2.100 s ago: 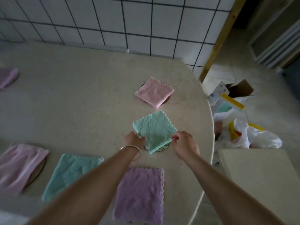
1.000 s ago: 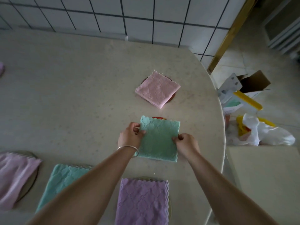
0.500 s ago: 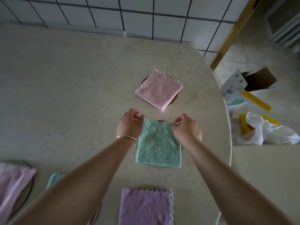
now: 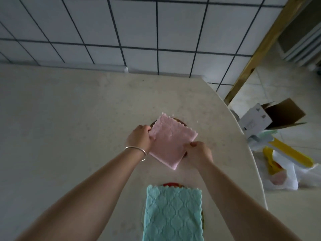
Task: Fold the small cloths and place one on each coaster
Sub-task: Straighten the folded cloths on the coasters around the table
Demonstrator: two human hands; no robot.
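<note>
- Folded pink cloth (image 4: pixel 171 141), square, soft and fleecy with a faint quilted pattern and scalloped edges, sitting at frame centre as a diamond, one corner pointing toward the lower edge.
- Under it, a dark round coaster (image 4: pixel 153 122), showing only as a thin arc at the cloth's upper left edge and a sliver near its right side.
- Left hand (image 4: pixel 139 138), a thin silver bangle (image 4: pixel 137 150) at the wrist, fingers curled around the cloth's left corner, pinching it.
- Right hand (image 4: pixel 199 152), thumb and curled fingers pinching the cloth's right edge just below its right corner.
- Both bare forearms reaching in from the lower corners of the frame.
- At lower centre, a folded teal cloth (image 4: pixel 173 214), rectangular, plush with a raised lattice of lobed shapes and a wavy hem, lying flat over a second coaster (image 4: pixel 171 184), of which only a red and yellowish rim peeks out at the top and right.
- Beneath everything, a pale speckled stone-like table (image 4: pixel 69 119) with a rounded right edge.
- Across the top, a white tiled wall (image 4: pixel 139 28) with dark grout lines.
- At right, on the tiled floor, an open brown cardboard box (image 4: pixel 284 113), yellow plastic pieces (image 4: pixel 291 155) and a crumpled white bag (image 4: pixel 288 178).
</note>
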